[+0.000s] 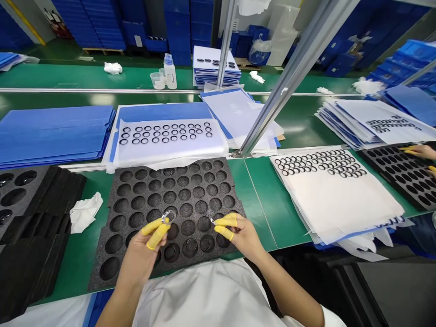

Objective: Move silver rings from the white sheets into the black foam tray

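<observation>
Yellow finger cots cover the thumb and index fingertips of both hands. My left hand (145, 245) pinches a thin, shiny ring (169, 216) above the dark grey foam tray (163, 175); whether glass fills its middle, I cannot tell. To its right, my right hand (240, 231) pinches a small shiny piece (212, 221), seen nearly edge-on over the same tray. Rows of round pockets fill the tray. Dark-rimmed round parts (190, 247) lie in several pockets of the nearest row, and at least one other sits in the far row.
Behind the tray, a white sheet (146, 156) carries rows of black rings (165, 134). Stacked foam trays (37, 254) and a crumpled tissue (86, 213) lie left. A metal post (272, 113) rises behind right. Another person's gloved hand (417, 151) works over a tray far right.
</observation>
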`<state>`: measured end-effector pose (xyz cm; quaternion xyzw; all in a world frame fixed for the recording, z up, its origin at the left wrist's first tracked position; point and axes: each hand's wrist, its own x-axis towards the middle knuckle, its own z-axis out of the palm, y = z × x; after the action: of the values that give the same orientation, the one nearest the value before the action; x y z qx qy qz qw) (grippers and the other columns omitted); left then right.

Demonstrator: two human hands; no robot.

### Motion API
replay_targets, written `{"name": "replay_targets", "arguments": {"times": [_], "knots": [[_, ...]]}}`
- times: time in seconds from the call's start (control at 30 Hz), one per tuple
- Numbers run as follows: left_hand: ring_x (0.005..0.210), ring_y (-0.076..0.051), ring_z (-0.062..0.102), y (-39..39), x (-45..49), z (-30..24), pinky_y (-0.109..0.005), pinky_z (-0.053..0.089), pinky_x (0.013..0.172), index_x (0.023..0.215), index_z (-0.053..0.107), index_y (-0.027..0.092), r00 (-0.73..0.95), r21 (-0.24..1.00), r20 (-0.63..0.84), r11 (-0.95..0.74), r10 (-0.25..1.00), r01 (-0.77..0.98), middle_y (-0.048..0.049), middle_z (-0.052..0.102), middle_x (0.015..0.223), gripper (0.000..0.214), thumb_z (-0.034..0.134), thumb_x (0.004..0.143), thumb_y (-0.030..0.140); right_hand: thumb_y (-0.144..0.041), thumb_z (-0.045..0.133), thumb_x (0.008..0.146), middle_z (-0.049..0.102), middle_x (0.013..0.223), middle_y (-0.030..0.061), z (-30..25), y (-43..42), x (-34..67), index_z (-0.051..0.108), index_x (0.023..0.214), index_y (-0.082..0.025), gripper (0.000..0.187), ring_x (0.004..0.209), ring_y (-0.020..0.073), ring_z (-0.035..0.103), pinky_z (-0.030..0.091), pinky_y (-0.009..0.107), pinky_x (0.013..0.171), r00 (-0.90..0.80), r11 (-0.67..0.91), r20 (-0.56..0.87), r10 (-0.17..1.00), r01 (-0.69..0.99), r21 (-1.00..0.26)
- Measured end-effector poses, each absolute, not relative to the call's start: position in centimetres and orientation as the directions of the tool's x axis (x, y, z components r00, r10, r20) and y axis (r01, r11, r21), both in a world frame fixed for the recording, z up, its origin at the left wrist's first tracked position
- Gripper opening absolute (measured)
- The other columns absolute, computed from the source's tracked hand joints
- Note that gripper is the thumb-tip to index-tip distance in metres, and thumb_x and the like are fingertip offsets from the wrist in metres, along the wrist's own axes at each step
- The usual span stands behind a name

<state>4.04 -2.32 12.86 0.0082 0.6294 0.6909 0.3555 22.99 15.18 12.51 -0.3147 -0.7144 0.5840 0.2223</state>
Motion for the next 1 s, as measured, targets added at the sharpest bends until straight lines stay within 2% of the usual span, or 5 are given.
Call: {"name": "replay_targets", "arguments": {"times": [0.13, 0.23, 0.57, 0.77, 1.0], "knots": [[0.082, -0.018, 0.069, -8.7, 1.3, 9.4, -0.030, 0.053, 0.081, 0.089, 0.081, 0.025, -0.910, 0.929, -0.031, 0.348, 0.413, 0.126, -0.0005, 0.079, 0.092, 0.030, 0.086, 0.068, 0.046, -0.045, 0.069, 0.093, 0.071, 0.083, 0.0076, 9.5, 15.9, 27.7, 0.085, 0.098, -0.025, 0.026, 0.073, 0.0191, 0.068, 0.057, 0.031, 0.067, -0.706, 0.441, 0.039, 0.707, 0.397, -0.805], [0.082, -0.021, 0.071, -13.5, -0.1, 7.7, -0.034, 0.053, 0.081, 0.095, 0.079, 0.025, -0.776, 0.636, 0.317, 0.485, 0.545, 0.600, -0.0029, 0.080, 0.095, 0.024, 0.065, 0.090, 0.045, -0.032, 0.062, 0.099, 0.071, 0.084, 0.0067, 8.4, 15.8, 30.2, 0.084, 0.099, -0.023, 0.023, 0.071, 0.0170, 0.070, 0.059, 0.027, 0.066, -0.727, 0.631, 0.062, 0.684, 0.547, -0.550], [0.081, -0.025, 0.070, -19.8, -0.2, 5.2, -0.034, 0.054, 0.073, 0.086, 0.075, 0.021, -0.698, 0.164, 0.272, 0.682, 0.663, 0.712, -0.0100, 0.074, 0.089, 0.035, 0.044, 0.098, 0.031, -0.003, 0.045, 0.095, 0.065, 0.076, 0.0099, 8.9, 15.5, 32.0, 0.068, 0.064, -0.018, 0.041, 0.074, 0.0218, 0.069, 0.046, 0.025, 0.050, -0.843, 0.853, 0.141, 0.518, 0.521, -0.023], [0.086, -0.027, 0.068, -19.3, 0.4, 5.2, -0.036, 0.055, 0.076, 0.076, 0.072, 0.022, -0.737, 0.199, 0.128, 0.711, 0.663, 0.674, -0.0108, 0.072, 0.088, 0.032, 0.043, 0.088, 0.016, -0.033, 0.052, 0.101, 0.061, 0.082, 0.0058, 10.1, 16.0, 29.9, 0.077, 0.094, -0.020, 0.029, 0.061, 0.0165, 0.060, 0.049, 0.027, 0.051, -0.780, 0.715, 0.106, 0.617, 0.499, -0.489], [0.098, -0.025, 0.071, -15.3, 1.9, 7.4, -0.037, 0.057, 0.089, 0.109, 0.075, 0.021, -0.755, 0.379, 0.189, 0.662, 0.628, 0.646, -0.0110, 0.076, 0.105, 0.034, 0.045, 0.098, 0.033, -0.059, 0.066, 0.091, 0.044, 0.077, -0.0024, 14.3, 12.7, 23.5, 0.067, 0.134, -0.029, 0.052, 0.059, 0.0108, 0.040, 0.041, 0.023, 0.052, -0.744, 0.004, -0.126, 0.656, 0.170, -0.986]]}}
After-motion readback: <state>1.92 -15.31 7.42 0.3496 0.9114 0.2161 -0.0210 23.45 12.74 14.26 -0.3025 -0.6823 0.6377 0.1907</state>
